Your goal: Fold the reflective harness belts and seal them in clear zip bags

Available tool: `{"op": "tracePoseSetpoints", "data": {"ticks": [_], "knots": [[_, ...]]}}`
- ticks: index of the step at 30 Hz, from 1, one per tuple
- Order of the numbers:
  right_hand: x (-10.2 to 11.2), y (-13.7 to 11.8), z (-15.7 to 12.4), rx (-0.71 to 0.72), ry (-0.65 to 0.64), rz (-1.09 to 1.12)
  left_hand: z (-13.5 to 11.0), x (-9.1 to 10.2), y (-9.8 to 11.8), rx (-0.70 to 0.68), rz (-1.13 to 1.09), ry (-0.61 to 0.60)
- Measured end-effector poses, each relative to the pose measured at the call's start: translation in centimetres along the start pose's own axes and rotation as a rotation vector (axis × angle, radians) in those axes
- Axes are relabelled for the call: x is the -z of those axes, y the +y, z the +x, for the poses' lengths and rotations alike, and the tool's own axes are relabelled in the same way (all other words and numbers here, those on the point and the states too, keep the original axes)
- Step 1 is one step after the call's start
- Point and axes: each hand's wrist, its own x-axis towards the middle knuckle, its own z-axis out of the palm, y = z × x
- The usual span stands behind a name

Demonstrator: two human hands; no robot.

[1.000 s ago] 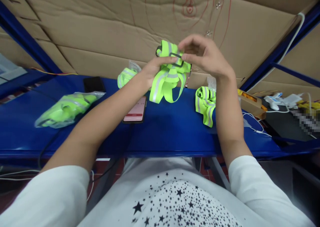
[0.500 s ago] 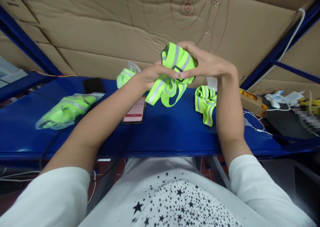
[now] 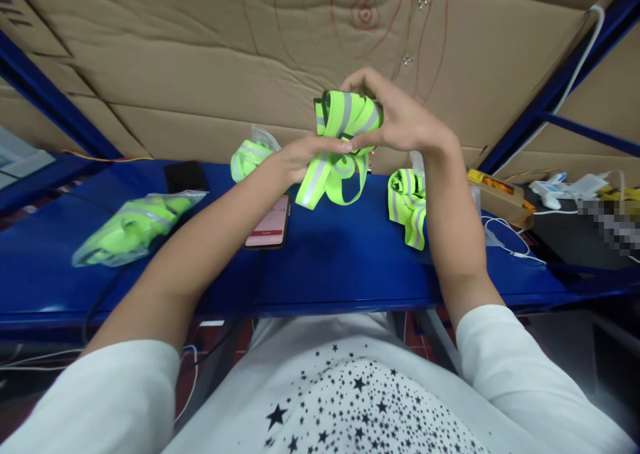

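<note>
Above the far side of the blue table, both my hands hold a bundled neon-yellow reflective strap [image 3: 345, 115] with grey stripes and dark buckles. My left hand [image 3: 307, 155] grips its lower left, thumb stretched across the front. Around the top and right side curls my right hand [image 3: 395, 117], its thumb tip close to the left thumb. A loose end and a loop dangle below the bundle. Some of the fingers are hidden behind the strap. Another reflective strap [image 3: 407, 204] lies bunched on the table, partly behind my right forearm.
On the blue table [image 3: 340, 267] a phone [image 3: 269, 224] lies lit, near a bagged strap [image 3: 133, 227], a second bagged strap [image 3: 250, 159] and a dark flat object [image 3: 185, 176]. A small cardboard box [image 3: 500, 197] and white cables are at right. Cardboard [image 3: 210, 61] walls the back.
Both hands and the strap have shifted slightly left in view. My right hand has turned over the bundle, and its thumb now covers more of the front buckle.
</note>
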Motion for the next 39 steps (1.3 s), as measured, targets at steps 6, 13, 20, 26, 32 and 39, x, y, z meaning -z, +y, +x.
{"op": "tracePoseSetpoints", "data": {"ticks": [6, 13, 20, 26, 32, 39], "knots": [[-0.6, 0.7, 0.5, -0.045, 0.005, -0.053, 1.0, -0.1, -1.8, 0.067, 0.100, 0.080], [-0.7, 1.0, 0.4, -0.096, 0.042, 0.011, 1.5, -0.8, -3.0, 0.174, -0.054, 0.093], [-0.6, 0.4, 0.8, -0.053, 0.078, -0.029, 1.6, -1.7, -3.0, 0.128, -0.158, 0.105], [-2.3, -0.3, 1.7, 0.036, 0.175, -0.292, 1.0, -1.8, 0.2, -0.117, -0.216, 0.100], [-3.3, -2.2, 1.9, 0.037, 0.180, -0.176, 0.2, -2.7, 3.3, -0.271, -0.245, 0.160], [0.0, 0.5, 0.3, 0.028, -0.089, 0.196, 0.4, -1.6, 2.7, -0.246, -0.015, 0.279]]}}
